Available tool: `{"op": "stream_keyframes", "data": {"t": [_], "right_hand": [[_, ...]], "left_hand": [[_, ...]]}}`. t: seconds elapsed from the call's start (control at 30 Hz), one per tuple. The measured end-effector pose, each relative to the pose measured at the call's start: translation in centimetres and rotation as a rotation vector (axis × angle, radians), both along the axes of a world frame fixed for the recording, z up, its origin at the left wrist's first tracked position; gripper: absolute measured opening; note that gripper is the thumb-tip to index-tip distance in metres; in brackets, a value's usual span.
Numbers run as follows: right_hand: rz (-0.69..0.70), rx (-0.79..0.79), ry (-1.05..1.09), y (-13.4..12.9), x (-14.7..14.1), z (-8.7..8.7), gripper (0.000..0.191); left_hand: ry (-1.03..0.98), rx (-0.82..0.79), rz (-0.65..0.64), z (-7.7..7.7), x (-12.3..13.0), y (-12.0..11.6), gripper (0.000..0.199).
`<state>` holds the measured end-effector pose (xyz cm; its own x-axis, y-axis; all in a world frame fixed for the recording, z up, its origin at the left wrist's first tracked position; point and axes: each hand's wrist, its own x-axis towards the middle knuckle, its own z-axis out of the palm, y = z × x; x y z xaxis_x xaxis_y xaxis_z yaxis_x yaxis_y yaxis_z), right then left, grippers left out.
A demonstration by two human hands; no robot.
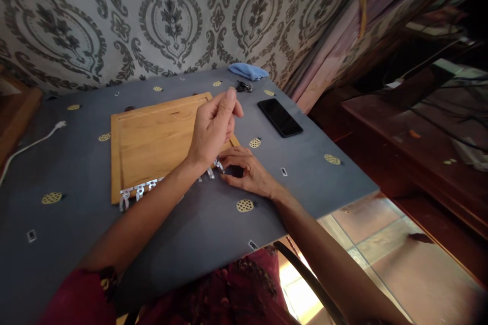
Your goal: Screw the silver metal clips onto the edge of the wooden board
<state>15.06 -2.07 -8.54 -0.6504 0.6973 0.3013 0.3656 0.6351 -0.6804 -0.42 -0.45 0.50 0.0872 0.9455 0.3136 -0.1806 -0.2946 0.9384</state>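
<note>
Our right hand (249, 172) pinches a strip of small metal clips (152, 184) at the near edge of the wooden board (152, 144) on the counter (76, 162). Our left hand (213, 129) hovers above, loosely curled, holding nothing we can see. The strip looks light, thin and bendy, best gripped at its end.
</note>
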Motion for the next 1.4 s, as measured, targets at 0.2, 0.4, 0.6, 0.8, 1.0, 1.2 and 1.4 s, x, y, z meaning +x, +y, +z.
{"op": "stream_keyframes", "data": {"t": [0.2,0.4,0.6,0.8,1.0,1.2,1.4], "right_hand": [[0.001,0.005,0.019,0.0,0.0,-0.2,0.011],[0.004,0.009,0.024,0.1,0.0,-0.3,0.012],[0.012,0.01,0.023,0.1,0.0,-0.3,0.012],[0.006,-0.006,0.014,0.1,0.0,-0.1,0.013],[0.001,0.001,0.018,0.1,0.0,-0.2,0.015],[0.005,0.025,0.034,0.2,-0.2,-0.3,0.014],[-0.004,0.009,0.026,0.1,-0.1,-0.4,0.013]], "left_hand": [[0.009,0.005,0.028,-0.8,0.1,0.0,0.057],[0.003,0.004,0.036,-0.9,0.3,-0.2,0.058],[0.01,0.031,0.043,-1.1,0.3,-0.4,0.052],[0.102,0.076,0.025,-0.9,0.1,-0.4,0.047],[0.099,0.041,-0.096,-0.8,-0.1,-0.4,0.046],[0.08,0.016,-0.146,-0.7,0.3,0.0,0.051],[0.086,-0.001,-0.311,-0.5,0.4,0.8,0.055]]}}
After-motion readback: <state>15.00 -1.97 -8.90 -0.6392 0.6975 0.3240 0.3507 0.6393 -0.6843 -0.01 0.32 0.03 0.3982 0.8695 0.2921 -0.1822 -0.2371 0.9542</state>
